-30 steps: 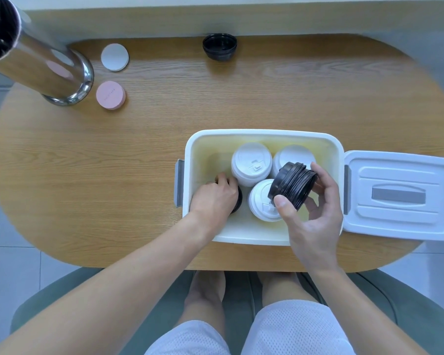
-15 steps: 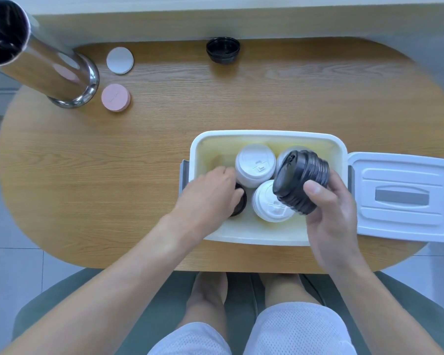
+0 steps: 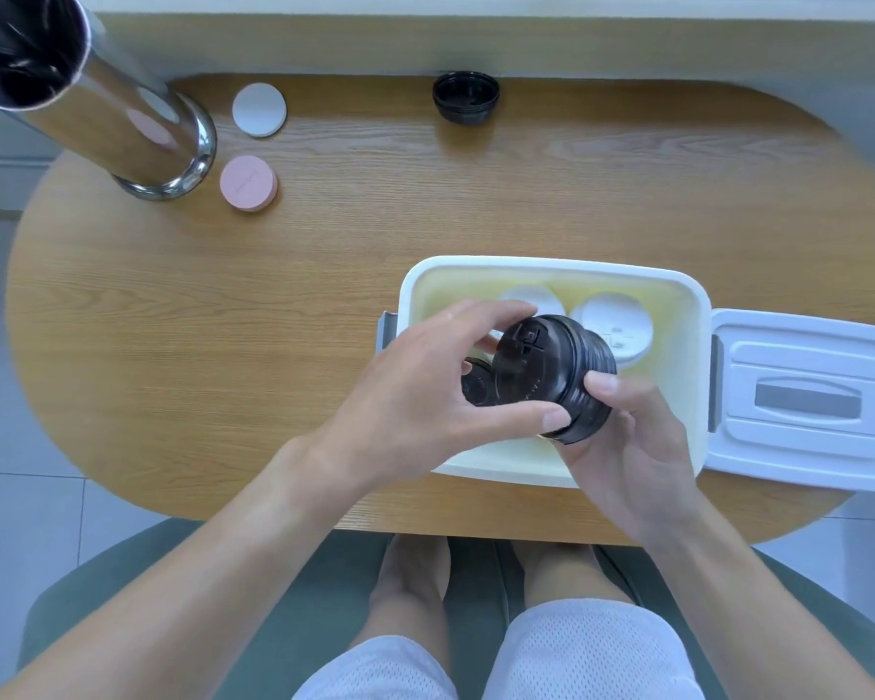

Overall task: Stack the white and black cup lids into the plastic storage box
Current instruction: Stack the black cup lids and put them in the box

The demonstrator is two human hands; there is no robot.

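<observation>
Right hand [image 3: 627, 447] curled around the lower rim of a stack of black lids [image 3: 551, 376], thumb on its right flank. Left hand [image 3: 425, 391] grasps the same stack from the opposite side, thumb along its near edge, fingers arched over its top. Stack tilted, top face turned toward the left hand, held over the middle of the plastic storage box [image 3: 688, 315].

Inside the box: a second, smaller black lid stack [image 3: 476, 386] just left of the held one, partly hidden under the left hand's fingers. Two white lid stacks along the box's far wall: one [image 3: 531, 300] mostly covered by the left hand, the other [image 3: 617, 325] to its right, just behind the held stack. A third white stack cannot be made out beneath the hands.

Box lid [image 3: 804, 401] lies face up, touching the box's right side. Box sits at the near edge of the wooden surface [image 3: 223, 320].

Well apart from the box, at the surface's far edge: another black lid stack [image 3: 466, 98]. Far left of the box: a tall steel cylinder [image 3: 97, 108], with a white disc [image 3: 258, 109] and a pink disc [image 3: 247, 183] just beside it.
</observation>
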